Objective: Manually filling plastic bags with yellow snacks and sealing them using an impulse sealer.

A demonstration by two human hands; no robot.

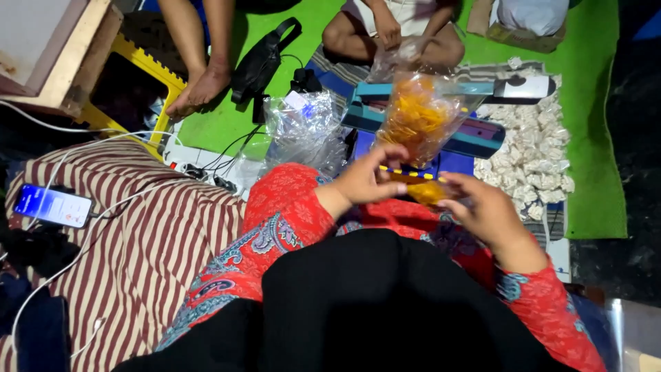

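One view only, from the head, and it looks steeply down over the wearer's chest onto the lap and the green mat (592, 124). It sits close in. The far edge catches another seated person's legs (351, 41).

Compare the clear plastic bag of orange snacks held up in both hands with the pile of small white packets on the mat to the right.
The clear plastic bag of orange snacks is one large bag, held upright off the floor by the left hand and right hand; the pile of small white packets is many small pieces lying flat, untouched. The bag's contents are orange, the packets' whitish. Both are plastic-wrapped.
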